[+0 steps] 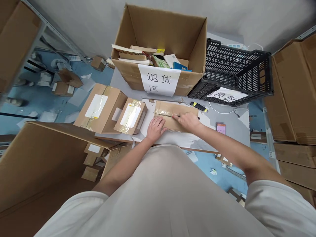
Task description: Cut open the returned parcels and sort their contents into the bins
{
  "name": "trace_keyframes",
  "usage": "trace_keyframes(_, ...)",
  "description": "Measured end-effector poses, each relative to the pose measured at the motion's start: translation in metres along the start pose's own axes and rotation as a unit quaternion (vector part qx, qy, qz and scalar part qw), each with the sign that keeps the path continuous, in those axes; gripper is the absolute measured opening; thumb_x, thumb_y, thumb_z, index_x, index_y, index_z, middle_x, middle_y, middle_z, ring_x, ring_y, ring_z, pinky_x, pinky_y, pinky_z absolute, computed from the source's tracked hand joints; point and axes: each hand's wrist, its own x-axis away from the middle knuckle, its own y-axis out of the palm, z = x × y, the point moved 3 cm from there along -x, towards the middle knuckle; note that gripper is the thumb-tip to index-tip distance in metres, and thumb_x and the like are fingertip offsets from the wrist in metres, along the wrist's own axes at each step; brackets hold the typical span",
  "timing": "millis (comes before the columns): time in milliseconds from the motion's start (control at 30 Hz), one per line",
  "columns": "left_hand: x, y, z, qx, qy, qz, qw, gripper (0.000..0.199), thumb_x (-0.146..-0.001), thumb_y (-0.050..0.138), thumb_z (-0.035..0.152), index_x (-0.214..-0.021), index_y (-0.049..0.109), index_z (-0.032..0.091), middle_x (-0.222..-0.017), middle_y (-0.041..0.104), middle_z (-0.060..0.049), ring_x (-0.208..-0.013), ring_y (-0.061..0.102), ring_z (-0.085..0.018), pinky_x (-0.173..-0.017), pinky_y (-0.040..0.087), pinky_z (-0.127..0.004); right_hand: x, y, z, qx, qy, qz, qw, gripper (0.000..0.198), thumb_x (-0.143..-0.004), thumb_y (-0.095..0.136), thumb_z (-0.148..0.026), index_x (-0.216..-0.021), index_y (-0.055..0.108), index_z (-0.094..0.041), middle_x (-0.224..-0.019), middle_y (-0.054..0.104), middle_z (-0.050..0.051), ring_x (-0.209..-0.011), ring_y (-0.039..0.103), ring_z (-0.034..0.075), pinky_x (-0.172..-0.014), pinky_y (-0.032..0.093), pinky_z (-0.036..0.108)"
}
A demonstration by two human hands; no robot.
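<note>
A taped cardboard box [164, 107] lies flat on the table right before me, with a seam running along its top. My left hand [156, 128] presses on the box's near left part, its fingers laid out flat. My right hand [189, 121] is closed over the box's right half. From its fingers a small tool with a reddish tip [175, 117] pokes out onto the seam; the rest of this tool is hidden in the hand. Just beyond the right hand rests a black-and-yellow utility knife [198, 106], touched by neither hand.
Two sealed parcels [97, 105] [130, 116] stand at left. Behind is a large open carton [168, 26] of books with a paper sign, beside a black plastic crate [237, 65]. A phone [221, 128] lies at right. A big open carton [37, 158] sits lower left.
</note>
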Motion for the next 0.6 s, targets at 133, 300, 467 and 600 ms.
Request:
trace_keyframes(133, 0.000, 0.000, 0.000, -0.004, -0.006, -0.002, 1.000, 0.047, -0.090, 0.047, 0.045, -0.128, 0.056, 0.019, -0.135, 0.055, -0.014, -0.132, 0.044, -0.029, -0.112, 0.028, -0.048, 0.024, 0.015, 0.027, 0.011, 0.018, -0.029, 0.999, 0.055, -0.094, 0.029, -0.011, -0.144, 0.037, -0.032, -0.114, 0.064, 0.016, -0.089, 0.067, 0.024, -0.069, 0.041, 0.032)
trace_keyframes(300, -0.002, 0.001, 0.001, -0.003, -0.003, 0.001, 1.000, 0.049, -0.090, 0.046, 0.048, -0.126, 0.057, 0.017, -0.135, 0.055, -0.015, -0.130, 0.045, -0.030, -0.112, 0.027, -0.047, 0.097, 0.047, 0.082, 0.025, 0.111, -0.059, 0.992, 0.071, -0.085, 0.035, -0.001, -0.145, 0.032, -0.039, -0.109, 0.063, 0.012, -0.082, 0.066, 0.021, -0.066, 0.040, 0.030)
trace_keyframes(467, -0.005, -0.005, 0.007, -0.011, 0.001, -0.007, 1.000, 0.046, -0.090, 0.045, 0.046, -0.125, 0.057, 0.018, -0.132, 0.056, -0.016, -0.130, 0.045, -0.030, -0.111, 0.027, -0.046, 0.162, 0.081, 0.114, -0.061, 0.163, 0.013, 0.985, 0.068, -0.084, 0.042, -0.008, -0.145, 0.034, -0.038, -0.111, 0.064, 0.009, -0.085, 0.063, 0.020, -0.065, 0.042, 0.027)
trace_keyframes(600, -0.011, -0.019, 0.014, -0.036, 0.001, -0.015, 0.999, 0.054, -0.086, 0.048, 0.055, -0.127, 0.055, 0.019, -0.133, 0.054, -0.017, -0.128, 0.044, -0.033, -0.110, 0.024, -0.050, 0.174, 0.115, 0.112, -0.302, 0.226, 0.159, 0.912, 0.054, -0.092, 0.040, -0.026, -0.145, 0.037, -0.026, -0.113, 0.066, 0.008, -0.081, 0.064, 0.019, -0.070, 0.050, 0.030)
